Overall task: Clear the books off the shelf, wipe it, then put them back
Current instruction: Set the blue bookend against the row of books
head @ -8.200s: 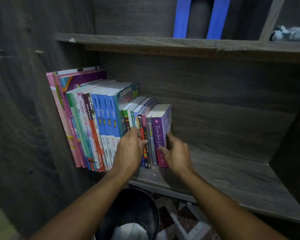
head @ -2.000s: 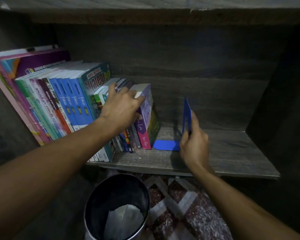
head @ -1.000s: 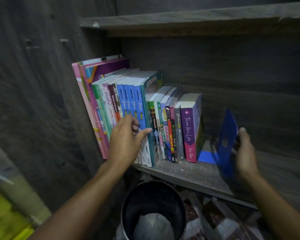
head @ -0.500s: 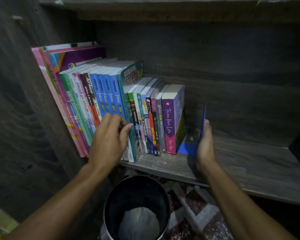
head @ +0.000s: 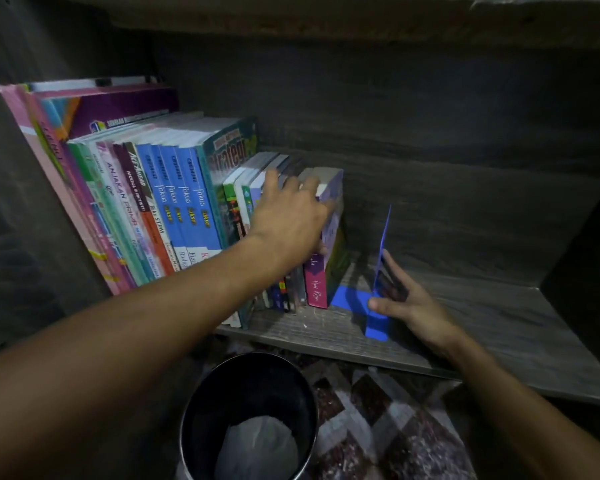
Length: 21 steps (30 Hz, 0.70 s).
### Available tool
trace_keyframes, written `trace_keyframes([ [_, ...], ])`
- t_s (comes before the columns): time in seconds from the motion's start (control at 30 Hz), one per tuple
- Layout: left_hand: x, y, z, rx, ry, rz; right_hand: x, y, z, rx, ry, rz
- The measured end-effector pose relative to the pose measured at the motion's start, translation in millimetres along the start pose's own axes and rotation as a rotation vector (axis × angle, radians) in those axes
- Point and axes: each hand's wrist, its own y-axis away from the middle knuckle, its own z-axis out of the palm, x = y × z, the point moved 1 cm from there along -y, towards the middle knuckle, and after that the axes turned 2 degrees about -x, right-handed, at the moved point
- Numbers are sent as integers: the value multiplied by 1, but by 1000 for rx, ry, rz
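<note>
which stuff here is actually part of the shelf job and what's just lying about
Part of the job:
shelf
books standing on it
smaller books, gripped by the left hand
blue bookend, touched by the right hand

Just lying about:
metal bin below the shelf
patterned floor

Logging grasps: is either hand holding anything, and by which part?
Left hand grips the small books by their tops; right hand only presses flat against the upright blue bookend.
</note>
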Motion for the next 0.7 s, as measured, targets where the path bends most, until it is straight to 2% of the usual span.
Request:
trace_keyframes([
  [0.2, -7, -6, -12, 1, -52, 27, -6, -12, 0, -32, -11, -12],
  [0.4, -14, -2, -14, 88, 65, 1, -2, -38, 20, -85, -89, -34],
  [0.43, -15, 1, -15, 122, 90, 6, 0, -42, 25, -103, -91, -32],
  [0.5, -21, 15, -16, 304, 214, 8, 5, -48, 31, -92, -99, -21],
  [0.6, -39, 59, -15, 659, 494, -165, 6, -50, 35, -92, -115, -60],
  [0.63, -46, 77, -9, 693, 602, -280, 6, -49, 33, -105, -101, -71],
  [0.7, -56, 109, 12, 628, 803, -489, 4, -46, 28, -119, -56, -105],
])
